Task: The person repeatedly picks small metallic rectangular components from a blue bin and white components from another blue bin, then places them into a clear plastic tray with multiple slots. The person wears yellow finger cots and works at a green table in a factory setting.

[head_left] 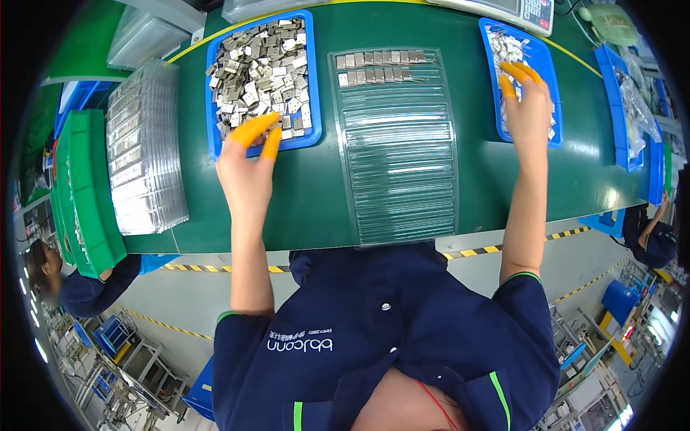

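My left hand (246, 165), in yellow finger cots, is at the near edge of a blue tray (313, 79) heaped with small flat metal housings (251, 93). Its thumb and forefinger curl into a pinch over the pieces; whatever lies between the tips is too small to make out. Over a narrower blue tray (559, 108) on the right, my right hand (528, 100) bends its yellow-capped fingers toward small white parts (507, 47). Those fingertips are also drawn together, their contents unclear. Between the hands lies a clear slotted plastic tray (399, 158), with two short rows of metal pieces (381, 59) at its far end.
A stack of clear plastic trays (147, 151) stands at left beside green bins (90, 187). A scale (535, 13) sits at the back right. Blue bins with plastic bags (632, 108) line the right edge. Other people (650, 233) are at both sides.
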### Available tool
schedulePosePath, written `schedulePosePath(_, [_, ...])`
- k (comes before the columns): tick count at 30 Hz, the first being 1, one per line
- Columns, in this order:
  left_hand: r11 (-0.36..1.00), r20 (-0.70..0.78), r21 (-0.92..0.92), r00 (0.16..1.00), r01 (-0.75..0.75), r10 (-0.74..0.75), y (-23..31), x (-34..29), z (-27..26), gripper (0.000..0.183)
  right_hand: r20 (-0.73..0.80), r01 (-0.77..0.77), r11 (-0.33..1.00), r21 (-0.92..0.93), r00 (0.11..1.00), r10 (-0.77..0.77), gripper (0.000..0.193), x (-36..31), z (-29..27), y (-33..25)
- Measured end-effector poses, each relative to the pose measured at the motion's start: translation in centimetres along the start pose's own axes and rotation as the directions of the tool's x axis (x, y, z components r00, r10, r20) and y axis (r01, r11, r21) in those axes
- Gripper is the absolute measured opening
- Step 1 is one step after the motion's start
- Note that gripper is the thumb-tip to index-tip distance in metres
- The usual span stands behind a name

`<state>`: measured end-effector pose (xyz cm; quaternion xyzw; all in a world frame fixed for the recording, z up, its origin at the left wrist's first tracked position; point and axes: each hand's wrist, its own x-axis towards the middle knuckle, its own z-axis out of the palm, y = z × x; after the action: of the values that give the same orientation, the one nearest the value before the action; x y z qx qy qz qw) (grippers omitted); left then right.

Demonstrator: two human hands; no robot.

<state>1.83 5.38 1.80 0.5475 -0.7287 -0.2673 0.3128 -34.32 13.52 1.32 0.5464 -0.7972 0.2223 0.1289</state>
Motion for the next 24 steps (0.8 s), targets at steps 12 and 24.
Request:
schedulePosePath(12, [0.829,0.098,0.470,0.951,-0.303,0.293,0.3,3.2,2.1,0.023,0.151,-0.372,0.924,-0.084,0.912,0.381,0.030,-1.6,0.7,3.3])
schedulePosePath(24, [0.909,0.201,-0.391,0.977,0.143,-0.067,1.0,2.4,2.3,0.014,0.193,-0.427,0.686,0.588,0.899,0.394,0.024,-2.5,-0.9,4.4])
